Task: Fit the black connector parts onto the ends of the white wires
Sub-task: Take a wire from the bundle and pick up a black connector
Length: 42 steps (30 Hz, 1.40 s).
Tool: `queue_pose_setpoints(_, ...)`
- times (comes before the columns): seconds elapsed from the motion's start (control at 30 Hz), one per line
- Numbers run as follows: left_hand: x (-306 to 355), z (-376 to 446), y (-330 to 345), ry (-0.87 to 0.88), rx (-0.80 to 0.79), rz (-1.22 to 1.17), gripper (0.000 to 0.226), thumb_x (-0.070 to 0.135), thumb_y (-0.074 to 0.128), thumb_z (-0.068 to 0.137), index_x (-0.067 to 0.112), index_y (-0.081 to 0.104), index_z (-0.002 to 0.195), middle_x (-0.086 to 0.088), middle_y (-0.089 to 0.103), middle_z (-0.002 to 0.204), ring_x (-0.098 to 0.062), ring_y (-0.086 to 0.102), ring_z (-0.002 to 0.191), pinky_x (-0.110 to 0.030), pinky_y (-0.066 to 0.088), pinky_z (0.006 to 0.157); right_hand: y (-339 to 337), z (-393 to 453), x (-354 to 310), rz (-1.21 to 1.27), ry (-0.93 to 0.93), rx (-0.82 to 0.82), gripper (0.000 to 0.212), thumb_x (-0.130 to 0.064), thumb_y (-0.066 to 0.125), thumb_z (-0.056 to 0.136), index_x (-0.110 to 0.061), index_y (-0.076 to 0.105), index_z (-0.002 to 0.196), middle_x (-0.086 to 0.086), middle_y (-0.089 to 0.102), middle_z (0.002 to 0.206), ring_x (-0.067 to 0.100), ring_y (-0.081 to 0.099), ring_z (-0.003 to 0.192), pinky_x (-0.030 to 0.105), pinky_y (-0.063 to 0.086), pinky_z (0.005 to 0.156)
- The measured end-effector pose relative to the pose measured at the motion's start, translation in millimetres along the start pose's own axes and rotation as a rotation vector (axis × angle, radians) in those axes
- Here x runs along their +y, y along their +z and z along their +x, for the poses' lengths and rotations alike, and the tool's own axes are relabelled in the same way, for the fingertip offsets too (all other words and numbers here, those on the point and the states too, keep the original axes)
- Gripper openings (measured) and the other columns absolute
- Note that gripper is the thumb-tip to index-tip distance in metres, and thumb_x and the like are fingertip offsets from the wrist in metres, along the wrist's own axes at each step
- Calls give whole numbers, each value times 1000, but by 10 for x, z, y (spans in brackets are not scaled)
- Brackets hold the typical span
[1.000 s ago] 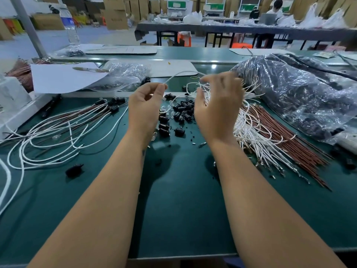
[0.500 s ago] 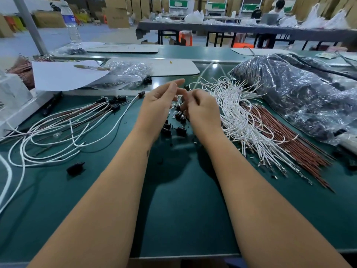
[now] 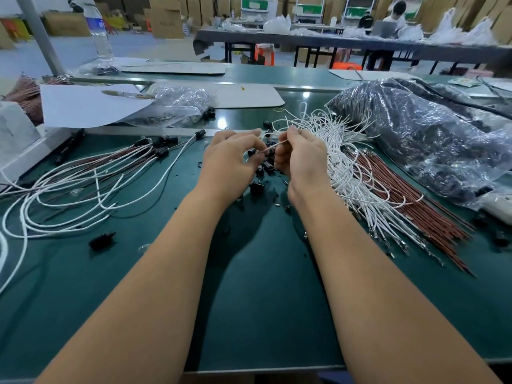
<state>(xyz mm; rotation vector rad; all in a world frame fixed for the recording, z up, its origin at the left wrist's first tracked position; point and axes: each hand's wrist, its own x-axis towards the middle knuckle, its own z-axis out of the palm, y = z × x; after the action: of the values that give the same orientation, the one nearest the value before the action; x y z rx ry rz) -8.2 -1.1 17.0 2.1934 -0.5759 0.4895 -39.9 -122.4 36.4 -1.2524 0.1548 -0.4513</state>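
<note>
My left hand (image 3: 231, 159) pinches a small black connector (image 3: 251, 152) above the green table. My right hand (image 3: 302, 156) pinches a white wire (image 3: 273, 146) whose end points at that connector. The two hands are close together. Loose black connectors (image 3: 267, 166) lie on the table under and between the hands, partly hidden. A heap of bare white wires (image 3: 346, 173) lies just right of my right hand. Finished white wires with black connectors (image 3: 83, 184) are spread at the left.
Brown wires (image 3: 410, 206) lie beside the white heap. A large dark plastic bag (image 3: 432, 134) sits at the right, a small clear bag (image 3: 180, 106) and a white sheet (image 3: 88, 106) at the back left. One stray black part (image 3: 101, 241) lies front left.
Both hands came down and together from a raised, apart pose. The right hand left the wire heap with one wire and brought its end to the connector in the left hand.
</note>
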Motion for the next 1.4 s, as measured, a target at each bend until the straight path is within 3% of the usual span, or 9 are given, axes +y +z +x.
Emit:
queue_pose_setpoints(0.1,-14,5,-19,21,43,14,10,23,63,91,27,69,97,16,62,124,-10,42,121,-36,31,107,11,-8,6,-39,-35,2,30,-15,44,102,-7,56,76,-1,50,52,7,42,42,16,38,42)
queue_pose_setpoints(0.2,16,-1,-52,35,75,-68,9,22,65,89,21,73,95,8,71,92,-7,58,93,-25,45,88,7,4,9,-35,-64,39,30,-16,45,101,-8,58,76,1,53,54,9,45,44,17,39,43)
queue_pose_setpoints(0.3,58,-18,-64,47,91,-55,11,19,66,89,16,75,95,4,71,83,-8,61,77,-15,43,72,1,14,4,-6,-76,32,29,-16,48,100,-9,58,74,2,55,55,11,47,47,18,41,45)
queue_pose_setpoints(0.5,38,-9,-45,92,91,89,15,16,61,91,10,74,97,-4,73,90,-26,62,90,-37,47,83,6,8,18,1,-78,14,32,-19,48,101,-10,55,71,0,55,51,12,47,46,20,42,45)
queue_pose_setpoints(0.87,35,-18,-69,86,146,147,27,24,53,97,8,65,79,-9,67,76,-30,57,78,-40,44,72,9,-9,15,26,-57,4,34,-23,56,97,-18,46,64,-4,47,50,9,40,44,18,37,45)
queue_pose_setpoints(0.97,56,-33,-111,62,131,21,21,22,61,93,9,68,77,2,66,66,-15,58,65,-30,45,64,-7,11,23,23,-37,47,30,-21,56,97,-16,53,68,-3,52,52,9,45,46,20,40,47)
queue_pose_setpoints(1.03,88,-31,-130,-38,90,-230,17,19,66,90,13,70,75,11,64,60,1,53,52,-17,42,57,-22,23,26,85,2,65,25,-18,53,99,-13,59,75,-2,57,54,9,50,47,21,43,49)
queue_pose_setpoints(1.17,141,-12,-157,-192,20,-690,7,13,71,85,13,71,78,6,69,59,1,59,53,-8,44,59,-33,30,17,254,92,54,21,-15,51,100,-11,62,83,-2,60,53,7,53,46,19,47,48)
queue_pose_setpoints(1.4,58,-12,-168,-142,-5,-527,11,16,67,89,16,71,79,5,69,62,3,58,54,-10,43,60,-56,10,-39,128,213,-192,12,-14,58,95,-7,64,87,1,63,63,9,55,53,19,48,52)
